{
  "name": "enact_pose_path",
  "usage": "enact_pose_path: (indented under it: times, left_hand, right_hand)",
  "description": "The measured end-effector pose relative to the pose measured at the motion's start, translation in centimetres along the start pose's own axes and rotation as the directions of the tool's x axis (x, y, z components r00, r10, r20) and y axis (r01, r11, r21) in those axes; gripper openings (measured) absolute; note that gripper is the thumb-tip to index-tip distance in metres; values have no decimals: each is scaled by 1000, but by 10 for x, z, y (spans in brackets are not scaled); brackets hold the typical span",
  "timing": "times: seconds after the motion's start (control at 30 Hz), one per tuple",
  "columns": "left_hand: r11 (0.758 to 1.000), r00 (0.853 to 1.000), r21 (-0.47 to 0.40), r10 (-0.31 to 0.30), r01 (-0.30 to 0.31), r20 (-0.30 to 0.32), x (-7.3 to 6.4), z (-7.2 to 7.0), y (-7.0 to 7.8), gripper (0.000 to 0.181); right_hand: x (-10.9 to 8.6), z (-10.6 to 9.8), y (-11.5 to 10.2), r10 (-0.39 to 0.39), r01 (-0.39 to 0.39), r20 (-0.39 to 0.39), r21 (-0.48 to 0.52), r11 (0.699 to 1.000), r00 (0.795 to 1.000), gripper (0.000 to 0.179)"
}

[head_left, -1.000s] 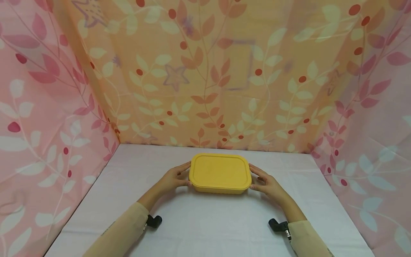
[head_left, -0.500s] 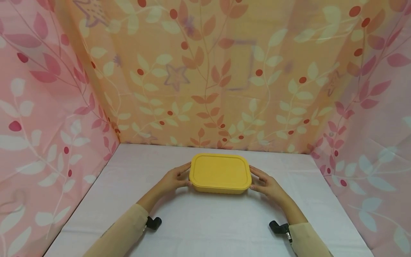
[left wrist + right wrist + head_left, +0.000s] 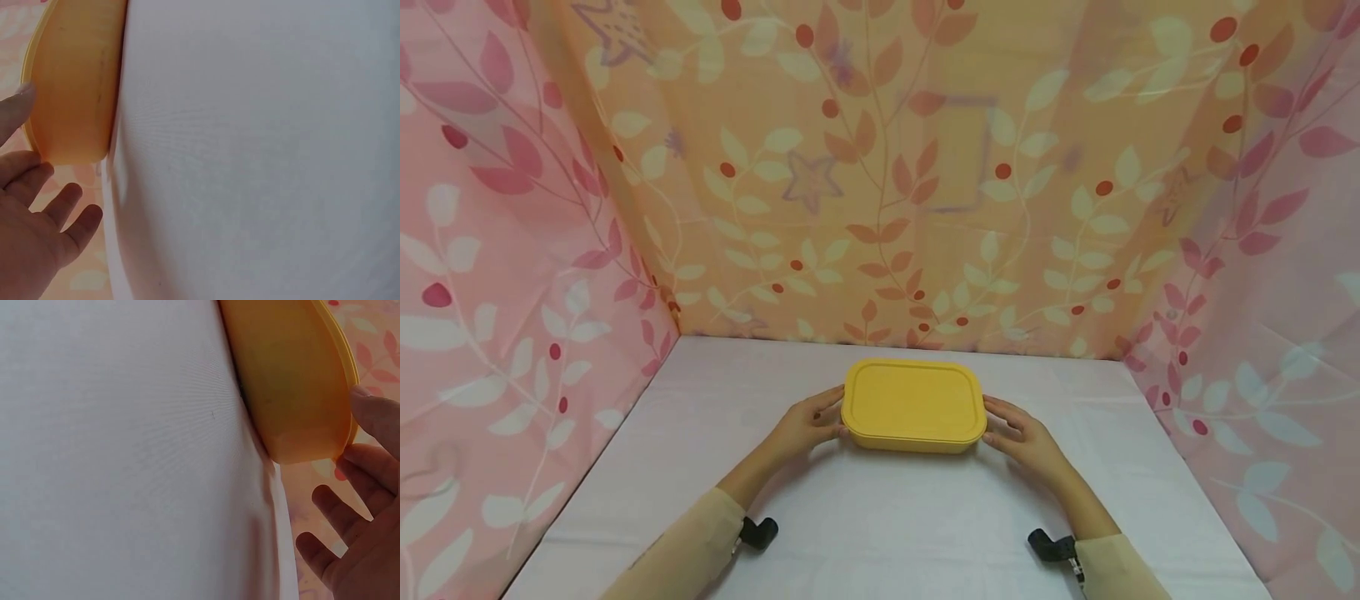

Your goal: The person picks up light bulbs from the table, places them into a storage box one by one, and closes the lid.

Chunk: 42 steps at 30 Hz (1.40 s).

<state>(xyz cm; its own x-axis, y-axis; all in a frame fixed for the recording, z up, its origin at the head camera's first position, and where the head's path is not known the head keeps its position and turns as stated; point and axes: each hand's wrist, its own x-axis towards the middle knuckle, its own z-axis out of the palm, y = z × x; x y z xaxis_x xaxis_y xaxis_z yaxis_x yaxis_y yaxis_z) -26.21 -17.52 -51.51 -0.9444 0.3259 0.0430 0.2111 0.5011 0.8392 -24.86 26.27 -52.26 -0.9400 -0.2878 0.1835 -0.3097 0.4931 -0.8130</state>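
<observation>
A yellow food container [image 3: 914, 403] with a rounded rectangular lid sits on the white tabletop, its long side facing me. At its left end is my left hand [image 3: 805, 425], thumb toward the front corner and index finger further back along the edge. My right hand [image 3: 1026, 437] mirrors this at the right end. The left wrist view shows the left thumb [image 3: 24, 103] at the lid rim and the lower fingers spread off the container. Likewise, the right thumb [image 3: 374, 412] touches the rim in the right wrist view, with the index fingertip at the corner below it.
White cloth covers the table [image 3: 895, 533]. Behind it hangs an orange leaf-patterned curtain [image 3: 880, 167], with pink patterned curtains [image 3: 512, 292] along both sides. A small black device is fixed at each wrist.
Both hands have slid slightly toward me along the container's ends, and the wrists sit a little lower in view. The container stays almost in the same place.
</observation>
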Motion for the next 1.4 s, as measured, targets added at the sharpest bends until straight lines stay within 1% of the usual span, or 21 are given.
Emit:
enact_pose_path:
  times: [0.2, 0.33, 0.43, 0.57, 0.7, 0.8, 0.93, 1.13, 1.4]
  left_hand:
    - [1000, 999, 0, 2, -2, -32, -2, 3, 2, 79]
    - [1000, 999, 9, 5, -5, -46, -4, 5, 3, 76]
    - [1000, 999, 14, 7, -6, -49, -5, 7, 6, 74]
    - [1000, 998, 11, 3, -2, -56, -7, 8, 8, 72]
    - [1000, 997, 3, -9, 9, -74, -9, 7, 11, 71]
    - [1000, 997, -5, -7, 7, -77, -11, 6, 14, 68]
    - [1000, 997, -1, 0, 0, -77, -12, 5, 15, 65]
    - [1000, 998, 28, 11, -9, -68, -12, 2, 14, 61]
    - [997, 999, 80, 22, -18, -43, -14, -2, 15, 57]
  right_hand:
    - [-3, 7, 3, 4, -6, -45, -36, 999, 999, 62]
    - [-7, 10, 1, 13, -15, -66, -28, 1000, 998, 62]
    - [-9, 10, -2, 12, -16, -82, -50, 999, 997, 60]
    - [-10, 8, -6, -11, 2, -88, -93, 996, 996, 56]
    - [-7, 6, -10, -24, 16, -82, -106, 994, 996, 55]
    - [-6, 6, -13, -34, 23, -86, -123, 992, 996, 54]
    - [-6, 6, -13, -60, 42, -97, -178, 983, 994, 54]
    - [-6, 7, -13, -111, 81, -108, -257, 963, 988, 51]
    - [-7, 5, -16, -161, 115, -116, -329, 937, 980, 45]
